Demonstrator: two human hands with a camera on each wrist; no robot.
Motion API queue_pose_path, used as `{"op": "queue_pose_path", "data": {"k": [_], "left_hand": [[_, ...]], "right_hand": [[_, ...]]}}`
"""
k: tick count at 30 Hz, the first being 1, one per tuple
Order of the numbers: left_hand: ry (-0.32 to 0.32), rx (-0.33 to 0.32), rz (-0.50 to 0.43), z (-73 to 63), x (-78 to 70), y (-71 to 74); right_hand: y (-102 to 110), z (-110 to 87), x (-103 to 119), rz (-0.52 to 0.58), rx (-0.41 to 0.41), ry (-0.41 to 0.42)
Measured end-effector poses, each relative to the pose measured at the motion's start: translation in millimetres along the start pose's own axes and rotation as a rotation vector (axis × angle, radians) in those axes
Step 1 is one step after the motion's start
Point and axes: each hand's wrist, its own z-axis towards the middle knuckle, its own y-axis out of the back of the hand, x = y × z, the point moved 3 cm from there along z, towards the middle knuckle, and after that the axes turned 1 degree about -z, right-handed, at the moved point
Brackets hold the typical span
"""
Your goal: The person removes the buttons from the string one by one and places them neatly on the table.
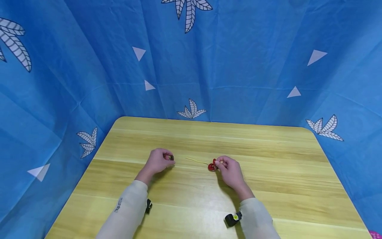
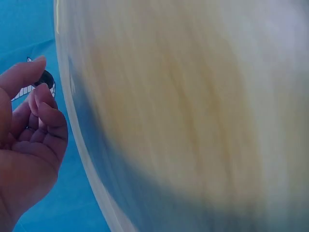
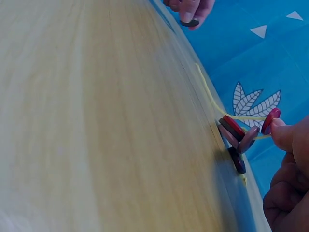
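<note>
Between thumb and fingertips, my left hand [image 1: 159, 160] pinches a small dark round button [image 2: 47, 79], held over the table left of centre. My right hand [image 1: 231, 170] pinches a red button [image 3: 270, 121] by its edge, a short way to the right. A yellow string [image 1: 195, 160] runs from that red button and trails toward the left hand, its end loose. Several more buttons [image 3: 247, 140], red, dark and dull pink, hang together on the string beside the right fingertips. In the left wrist view, the dark button is partly covered by the fingers.
Both hands work above a light wood-grain table [image 1: 268, 159] with rounded far corners. A blue curtain [image 1: 244, 59] with white leaves and triangles surrounds its back and sides. Black wrist cameras [image 1: 232, 219] sit by the sleeves. Something pink [image 1: 374, 235] shows at the lower right.
</note>
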Motion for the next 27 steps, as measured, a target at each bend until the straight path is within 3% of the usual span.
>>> {"op": "queue_pose_path", "data": {"k": [7, 17, 27], "left_hand": [[0.01, 0.037, 0.088, 3.6, 6.9, -0.2], [0.031, 0.066, 0.049, 10.3, 17.8, -1.8], [0.052, 0.063, 0.06, 11.8, 18.7, -2.1]], "right_hand": [[0, 0.3, 1, 0.014, 0.003, 0.001], [0, 1.2, 0, 0.007, -0.005, -0.004], [0, 0.7, -1, 0.023, -0.009, -0.021]]}}
